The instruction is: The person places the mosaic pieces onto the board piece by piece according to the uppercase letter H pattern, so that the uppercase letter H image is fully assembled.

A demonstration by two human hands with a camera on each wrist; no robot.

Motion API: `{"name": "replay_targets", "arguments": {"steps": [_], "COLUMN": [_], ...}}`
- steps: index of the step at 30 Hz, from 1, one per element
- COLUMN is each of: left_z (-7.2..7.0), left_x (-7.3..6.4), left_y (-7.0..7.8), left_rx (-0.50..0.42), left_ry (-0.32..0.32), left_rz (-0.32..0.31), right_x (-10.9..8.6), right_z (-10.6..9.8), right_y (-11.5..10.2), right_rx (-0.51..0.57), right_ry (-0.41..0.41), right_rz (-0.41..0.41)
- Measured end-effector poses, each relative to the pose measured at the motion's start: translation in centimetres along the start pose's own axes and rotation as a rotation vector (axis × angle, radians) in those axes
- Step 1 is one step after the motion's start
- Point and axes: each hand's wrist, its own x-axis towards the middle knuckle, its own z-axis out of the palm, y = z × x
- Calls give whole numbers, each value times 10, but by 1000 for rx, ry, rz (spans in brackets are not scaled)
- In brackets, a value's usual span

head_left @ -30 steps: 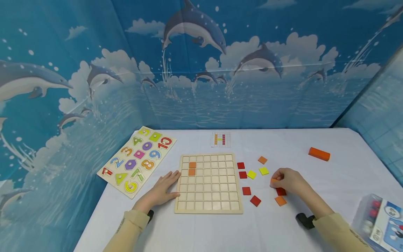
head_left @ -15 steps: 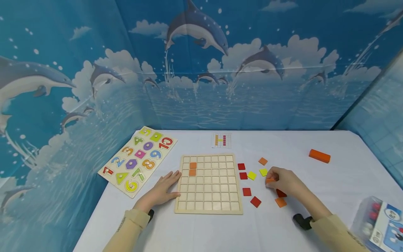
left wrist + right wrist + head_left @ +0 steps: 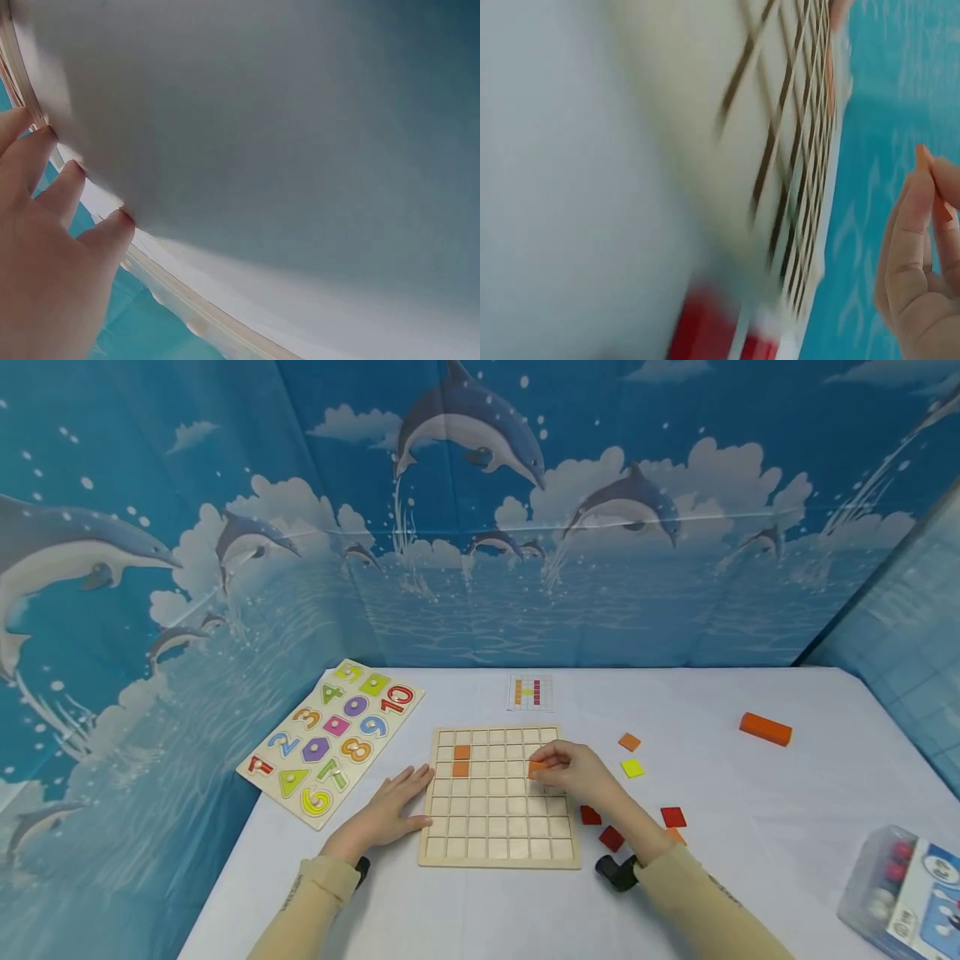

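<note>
A square wooden grid board (image 3: 498,829) lies mid-table, with two orange tiles (image 3: 461,769) in one column near its upper left. My left hand (image 3: 384,810) lies spread at the board's left edge, fingertips touching it. Over the board's right part, my right hand (image 3: 577,770) pinches another orange tile (image 3: 537,767) between thumb and fingers. The right wrist view shows that tile (image 3: 921,157) held on edge, apart from the board. Right of the board lie loose red tiles (image 3: 612,838), a yellow tile (image 3: 632,768) and orange tiles (image 3: 629,742). My right hand and forearm hide some tiles.
A pattern card (image 3: 530,692) lies behind the board. At the left is a number-and-shape puzzle board (image 3: 330,739). An orange block (image 3: 766,729) lies at the far right, and a clear plastic box (image 3: 862,885) stands at the front right.
My right hand has carried the orange tile leftward from among the loose tiles to over the board. The left hand has kept its place at the board's edge.
</note>
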Motion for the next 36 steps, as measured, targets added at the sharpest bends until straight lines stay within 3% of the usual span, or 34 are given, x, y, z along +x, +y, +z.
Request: {"name": "replay_targets", "arguments": {"steps": [6, 13, 21, 36], "left_z": [0, -3, -3, -2], "left_x": [0, -1, 0, 0], "left_y": [1, 3, 2, 2], "left_rx": [-3, 2, -3, 11], "left_ry": [1, -2, -16, -8], "left_rz": [-9, -16, -6, -3], "right_x": [13, 28, 35, 40], "right_z": [48, 84, 102, 114], "right_y": [-18, -26, -32, -36], "right_rx": [82, 61, -8, -232], "right_ry": [-15, 18, 26, 53], "right_rz": [19, 46, 42, -3]}}
